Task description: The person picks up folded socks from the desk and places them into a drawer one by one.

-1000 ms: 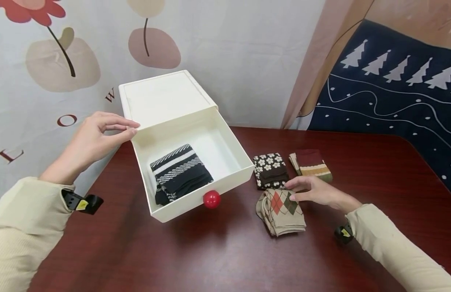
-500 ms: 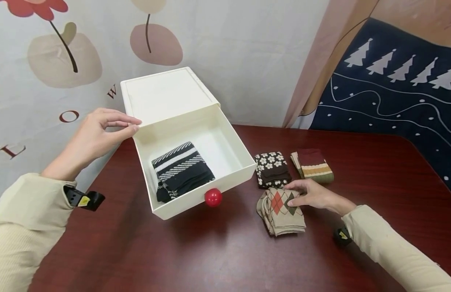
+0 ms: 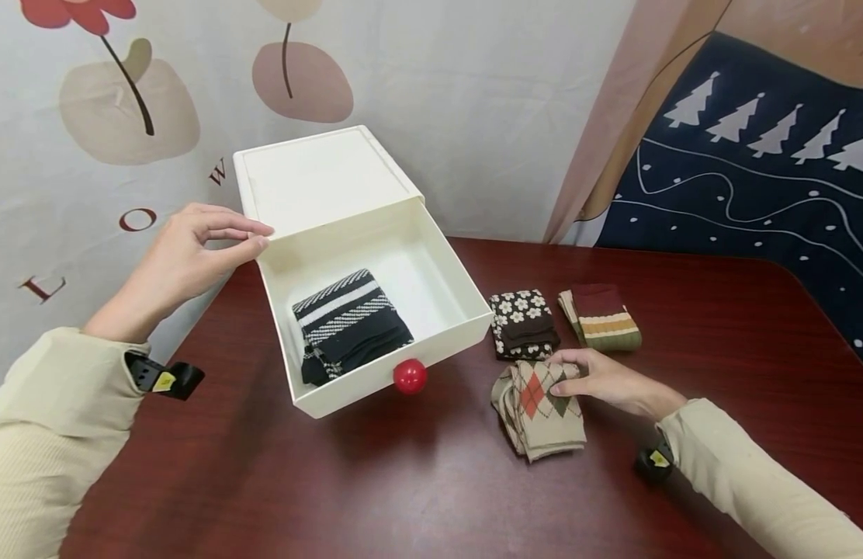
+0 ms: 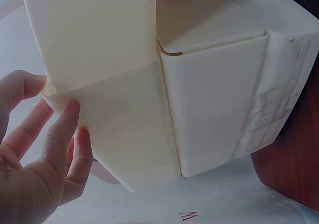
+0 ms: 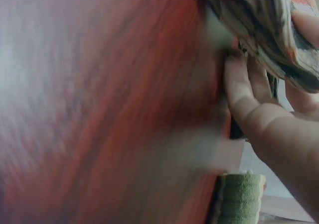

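Observation:
My left hand (image 3: 194, 248) grips the front left edge of the white drawer case (image 3: 327, 178), thumb at the rim and fingers along its side in the left wrist view. Its drawer (image 3: 441, 338), with a red knob (image 3: 410, 376), stands pulled out. Folded black-and-white patterned socks (image 3: 351, 322) lie inside it at the left. To the right of the drawer, my right hand (image 3: 606, 384) pinches the beige argyle socks (image 3: 543, 419) by their far right corner, thumb on top. In the right wrist view, fingers reach beneath these socks near the tabletop.
Behind the argyle socks lie brown floral socks (image 3: 522, 318) and maroon, yellow and green striped socks (image 3: 602, 314). More white drawers (image 4: 214, 109) sit below the pulled-out one. Curtains hang behind the dark red table (image 3: 431, 497).
The right hand's fingers have moved from touching the argyle socks to pinching their corner, which is slightly raised. My left hand keeps its place on the case. The head view has shifted a little.

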`<state>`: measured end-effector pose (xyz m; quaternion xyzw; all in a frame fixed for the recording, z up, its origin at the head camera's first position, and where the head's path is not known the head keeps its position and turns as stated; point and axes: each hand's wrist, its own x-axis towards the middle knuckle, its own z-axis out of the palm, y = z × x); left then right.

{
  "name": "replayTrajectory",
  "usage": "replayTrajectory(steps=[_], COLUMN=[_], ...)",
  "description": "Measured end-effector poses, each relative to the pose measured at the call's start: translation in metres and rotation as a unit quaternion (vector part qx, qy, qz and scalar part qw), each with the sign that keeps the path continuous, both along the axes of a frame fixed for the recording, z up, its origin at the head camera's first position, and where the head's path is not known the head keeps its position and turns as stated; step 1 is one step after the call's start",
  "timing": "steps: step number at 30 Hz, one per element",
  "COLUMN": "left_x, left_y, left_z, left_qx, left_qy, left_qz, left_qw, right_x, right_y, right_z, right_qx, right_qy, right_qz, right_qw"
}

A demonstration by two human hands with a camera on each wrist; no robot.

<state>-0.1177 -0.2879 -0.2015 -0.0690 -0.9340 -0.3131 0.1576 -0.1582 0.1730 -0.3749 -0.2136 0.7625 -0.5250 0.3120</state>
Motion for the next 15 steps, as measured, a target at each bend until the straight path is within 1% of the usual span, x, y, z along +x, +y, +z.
replayTrajectory(steps=[4,7,12,15], left_x=[0.001,0.001,0.001,0.001], left_y=[0.000,0.000,0.000,0.000], left_z=[0.000,0.000,0.000,0.000], left_qx=[-0.001,0.001,0.002,0.004], left_qy=[-0.003,-0.003,-0.001,-0.001], left_qz=[0.003,-0.001,-0.003,0.000], left_qw=[1.0000,1.0000,1.0000,1.0000], right_x=[0.003,0.007,0.013,0.016], right_y=[-0.002,-0.003,-0.003,-0.003], right_z=[0.000,0.001,0.004,0.010], right_qx=[-0.047,-0.074,-0.101,-0.106], right_qy=[-0.067,-0.093,-0.070,-0.037], right_qz=[-0.012,-0.016,-0.018,-0.016], right_qw=[0.9966,0.9928,0.9923,0.9936])
